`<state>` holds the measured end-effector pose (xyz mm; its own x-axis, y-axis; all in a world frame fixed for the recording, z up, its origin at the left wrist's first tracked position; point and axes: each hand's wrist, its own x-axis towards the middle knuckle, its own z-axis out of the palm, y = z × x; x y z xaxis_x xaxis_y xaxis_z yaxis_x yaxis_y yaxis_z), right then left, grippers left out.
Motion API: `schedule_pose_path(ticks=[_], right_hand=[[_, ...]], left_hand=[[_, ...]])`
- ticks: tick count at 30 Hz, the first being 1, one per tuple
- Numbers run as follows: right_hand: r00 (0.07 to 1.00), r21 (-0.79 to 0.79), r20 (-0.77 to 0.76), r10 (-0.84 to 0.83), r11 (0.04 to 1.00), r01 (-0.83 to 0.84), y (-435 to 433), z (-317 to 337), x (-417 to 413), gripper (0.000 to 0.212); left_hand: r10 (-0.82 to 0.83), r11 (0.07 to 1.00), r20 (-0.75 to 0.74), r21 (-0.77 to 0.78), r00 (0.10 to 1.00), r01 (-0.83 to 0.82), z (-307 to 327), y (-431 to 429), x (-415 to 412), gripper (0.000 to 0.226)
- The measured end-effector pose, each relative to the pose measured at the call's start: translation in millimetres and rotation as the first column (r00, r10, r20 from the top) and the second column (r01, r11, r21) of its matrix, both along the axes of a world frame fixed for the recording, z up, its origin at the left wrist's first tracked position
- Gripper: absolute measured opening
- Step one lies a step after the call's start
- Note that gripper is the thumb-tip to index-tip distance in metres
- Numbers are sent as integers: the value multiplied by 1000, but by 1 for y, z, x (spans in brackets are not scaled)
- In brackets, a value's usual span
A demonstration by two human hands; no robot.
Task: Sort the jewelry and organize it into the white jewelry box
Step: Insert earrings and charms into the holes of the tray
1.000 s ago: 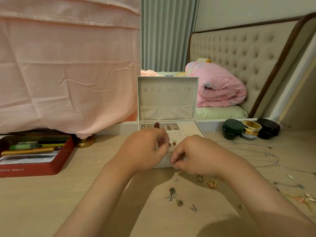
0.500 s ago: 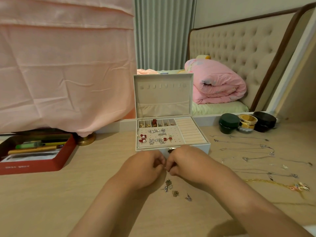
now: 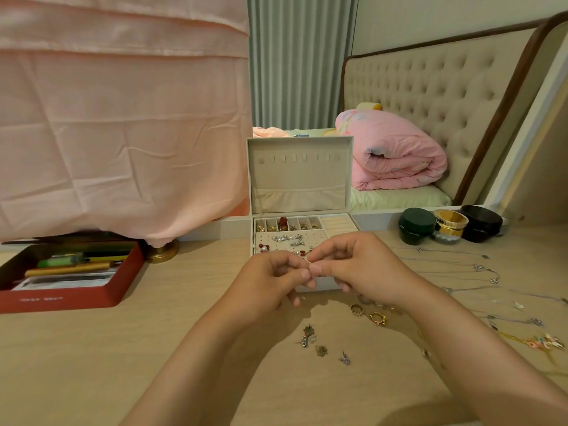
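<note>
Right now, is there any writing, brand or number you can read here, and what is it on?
Red box, front wall: short white lettering, too blurred to read.
Paper inside it: nothing legible.
White jewelry box: no writing shows.

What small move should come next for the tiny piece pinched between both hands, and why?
Probably carry the small gold piece forward and set it into the white jewelry box. Both the left hand and the right hand pinch it just in front of the open box, whose tray already holds sorted pieces.
</note>
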<state>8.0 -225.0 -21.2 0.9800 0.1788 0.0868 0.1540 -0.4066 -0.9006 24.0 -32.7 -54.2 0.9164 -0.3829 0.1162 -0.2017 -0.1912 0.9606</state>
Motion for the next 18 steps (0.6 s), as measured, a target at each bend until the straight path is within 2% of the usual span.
schedule_pose_path(ticks=[6, 13, 15, 18], right_hand=[[999, 57, 37, -1, 998, -1, 3, 1, -1, 12], [995, 24, 98, -19, 1000, 17, 0, 3, 2, 10], [990, 1, 133, -39, 999, 40, -3, 4, 3, 10], [972, -18, 199, -124, 991, 130, -12, 5, 8, 11]], left_hand=[[81, 996, 59, -50, 995, -78, 5, -1, 0, 12], [89, 996, 103, 0, 991, -89, 5, -7, 2, 11], [86, 994, 138, 50, 987, -94, 8, -8, 6, 9], [115, 955, 294, 230, 949, -188, 13, -10, 18, 9]])
